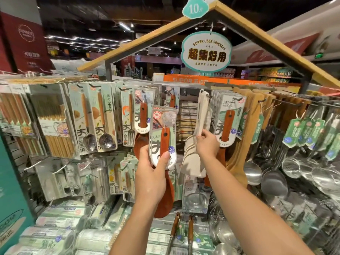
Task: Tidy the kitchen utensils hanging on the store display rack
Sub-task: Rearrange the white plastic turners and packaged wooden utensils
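While the left hand [150, 168] is gripping a carded wooden rice spoon [162, 142] at the centre of the frame, thumb pressing on the front of the card and fingers wrapping behind it, the right hand [207, 144] is pinching the handle of a cream-coloured paddle [194, 159] just right of centre. The rice spoon is being held off the rack, in front of other carded rice spoons [142, 115] hanging on a hook behind it; its dark bowl is hanging down below the left palm. The cream paddle is hanging from a hook at its top end. Further right, carded wooden turners [228, 120] are hanging, and steel ladles [272, 177] are dangling toward the right edge. Packaged chopsticks [53, 116] are filling the left side.
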